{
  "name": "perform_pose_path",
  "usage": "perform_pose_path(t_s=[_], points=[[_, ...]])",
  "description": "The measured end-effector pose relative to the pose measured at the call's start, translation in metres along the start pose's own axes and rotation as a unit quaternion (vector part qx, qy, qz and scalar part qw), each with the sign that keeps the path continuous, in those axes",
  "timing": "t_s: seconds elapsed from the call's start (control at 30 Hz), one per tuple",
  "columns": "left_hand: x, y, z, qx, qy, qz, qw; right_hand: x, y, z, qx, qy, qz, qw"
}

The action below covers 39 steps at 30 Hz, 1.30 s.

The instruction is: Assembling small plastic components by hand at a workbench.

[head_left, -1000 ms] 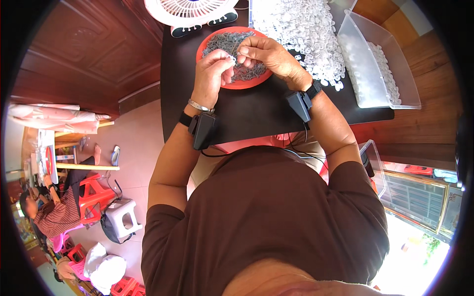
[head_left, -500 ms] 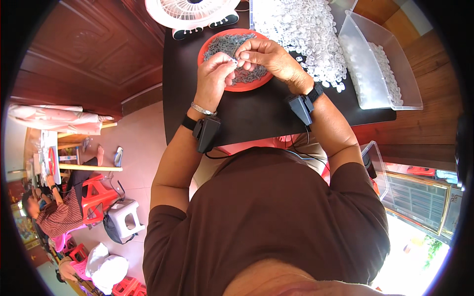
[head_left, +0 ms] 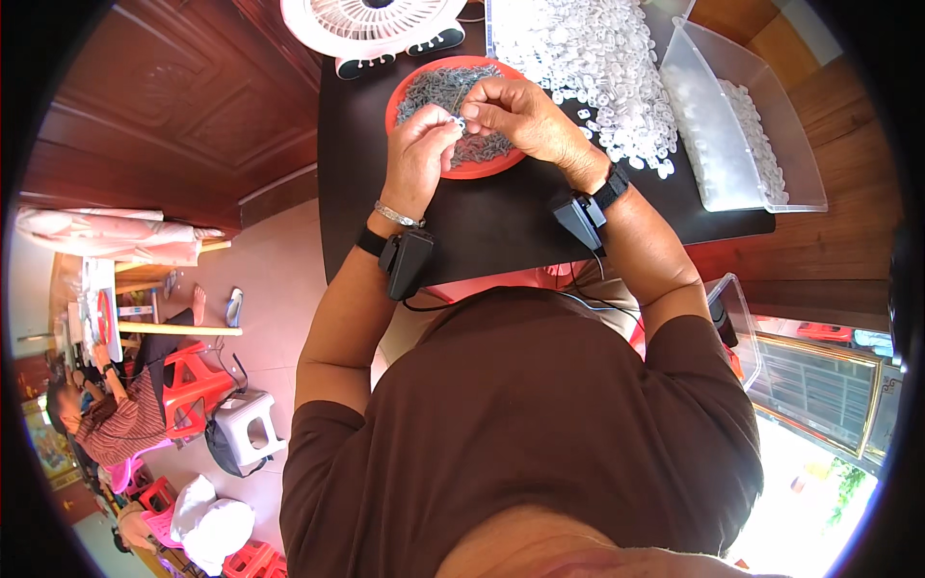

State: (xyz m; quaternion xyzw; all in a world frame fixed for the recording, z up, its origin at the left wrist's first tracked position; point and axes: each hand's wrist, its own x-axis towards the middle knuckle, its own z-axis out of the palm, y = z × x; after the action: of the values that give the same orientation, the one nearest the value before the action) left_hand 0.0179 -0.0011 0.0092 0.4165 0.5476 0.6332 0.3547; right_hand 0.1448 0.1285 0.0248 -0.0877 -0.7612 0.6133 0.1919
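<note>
My left hand (head_left: pixel 420 144) is closed in a pinch on a small white plastic piece (head_left: pixel 459 122), of which only a bit shows between the fingertips. Close against it, thumb and forefinger of my right hand (head_left: pixel 511 111) are pinched together; what they hold is too small to make out. Both hands are over a red round basin (head_left: pixel 394 108) filled with small thin grey pieces (head_left: pixel 438 85), apparently metal. To the right of the basin lies a large heap of small white plastic pieces (head_left: pixel 597 67), some of them with holes.
A white and pink fan (head_left: pixel 376 24) stands behind the basin on the black table (head_left: pixel 462 226). At the table's right edge, a clear plastic bin (head_left: pixel 713 144) holds more white pieces. Another person (head_left: pixel 111 419) sits at the far left near red stools (head_left: pixel 193 385).
My right wrist has turned slightly and its fingers have shifted a little at the left fingertips. My left hand stays almost in place, still pinching the white piece.
</note>
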Motion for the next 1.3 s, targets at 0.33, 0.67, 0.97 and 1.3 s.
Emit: perform_pose_path(t_s=[0.33, 0.67, 0.97, 1.3], points=[[-0.002, 0.004, 0.003, 0.031, 0.0, 0.001, 1.0, 0.0, 0.0, 0.002, -0.046, 0.023, 0.0, 0.999], [-0.002, 0.002, 0.003, 0.036, -0.002, 0.005, 0.999, -0.001, 0.002, 0.0, -0.073, -0.002, -0.011, 0.997], [-0.002, -0.005, 0.002, 0.095, -0.021, 0.066, 0.993, -0.005, -0.012, 0.0, -0.199, -0.005, -0.04, 0.979], [0.0, -0.004, 0.004, 0.056, 0.002, 0.035, 0.998, 0.0, -0.002, 0.001, -0.113, -0.02, -0.002, 0.993]])
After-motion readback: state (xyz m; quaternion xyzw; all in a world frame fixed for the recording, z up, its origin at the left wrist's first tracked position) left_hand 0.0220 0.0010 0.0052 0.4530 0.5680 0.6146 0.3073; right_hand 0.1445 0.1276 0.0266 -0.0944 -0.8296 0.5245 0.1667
